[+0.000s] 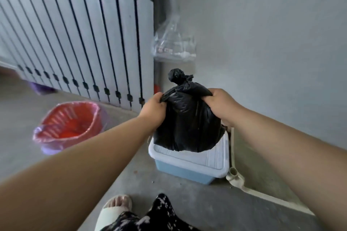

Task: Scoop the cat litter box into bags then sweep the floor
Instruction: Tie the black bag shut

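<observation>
A full black rubbish bag (187, 124), knotted at the top, is held upright between both hands. My left hand (153, 108) grips its upper left shoulder and my right hand (221, 104) grips its upper right shoulder. The bag's bottom is at the white lid of a blue plastic box (189, 163) on the concrete floor; whether it rests on the lid or hangs just above it, I cannot tell. No litter scoop or broom is in sight.
A red slatted bin (69, 124) lined with a pink bag stands on the floor to the left. A barred gate (75, 30) closes the back. A clear plastic bag (173, 43) hangs on the wall corner. A cream pipe (236, 176) runs along the right wall's base. My foot (116, 206) is at the bottom.
</observation>
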`<action>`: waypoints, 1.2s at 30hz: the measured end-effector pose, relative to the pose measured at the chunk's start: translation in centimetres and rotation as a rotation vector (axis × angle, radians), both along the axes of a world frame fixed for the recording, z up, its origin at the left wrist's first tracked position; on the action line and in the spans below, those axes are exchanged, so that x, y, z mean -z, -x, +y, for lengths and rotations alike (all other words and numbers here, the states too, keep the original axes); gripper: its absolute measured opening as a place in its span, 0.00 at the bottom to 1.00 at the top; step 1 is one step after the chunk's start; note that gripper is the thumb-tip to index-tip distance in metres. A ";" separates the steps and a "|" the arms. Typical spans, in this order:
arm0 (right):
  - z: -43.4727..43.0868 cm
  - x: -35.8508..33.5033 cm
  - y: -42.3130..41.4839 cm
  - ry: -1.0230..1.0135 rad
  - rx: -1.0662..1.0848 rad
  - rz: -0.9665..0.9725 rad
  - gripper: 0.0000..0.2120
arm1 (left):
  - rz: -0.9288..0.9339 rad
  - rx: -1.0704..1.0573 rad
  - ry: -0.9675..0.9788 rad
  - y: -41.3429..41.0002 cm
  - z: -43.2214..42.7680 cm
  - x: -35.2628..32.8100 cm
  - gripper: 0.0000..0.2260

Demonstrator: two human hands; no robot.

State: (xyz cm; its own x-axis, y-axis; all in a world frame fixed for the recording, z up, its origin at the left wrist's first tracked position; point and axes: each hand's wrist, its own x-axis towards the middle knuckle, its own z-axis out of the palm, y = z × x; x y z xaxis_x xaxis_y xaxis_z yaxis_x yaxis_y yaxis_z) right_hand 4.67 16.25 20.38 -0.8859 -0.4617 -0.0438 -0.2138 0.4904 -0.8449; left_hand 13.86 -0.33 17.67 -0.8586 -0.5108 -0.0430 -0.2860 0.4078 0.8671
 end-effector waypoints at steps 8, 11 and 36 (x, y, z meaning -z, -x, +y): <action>-18.3 0.8 -2.7 -0.057 -0.194 0.016 0.09 | 0.007 -0.218 -0.056 -6.0 -16.0 0.8 0.12; -24.3 1.2 -3.9 -0.035 -0.226 0.005 0.09 | 0.013 -0.290 -0.074 -7.5 -21.4 1.0 0.11; -47.7 9.6 -5.7 -0.069 -0.295 -0.338 0.11 | -0.164 -0.568 -0.180 -9.0 -41.1 8.0 0.14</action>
State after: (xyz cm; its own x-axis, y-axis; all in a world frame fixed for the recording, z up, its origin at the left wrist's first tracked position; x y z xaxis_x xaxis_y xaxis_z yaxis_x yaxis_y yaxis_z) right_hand 10.37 -31.43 10.78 -0.6478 -0.6781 -0.3472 -0.0706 0.5072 -0.8589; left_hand 22.85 -41.46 9.63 -0.4299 -0.8586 -0.2794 -0.5513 0.0045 0.8343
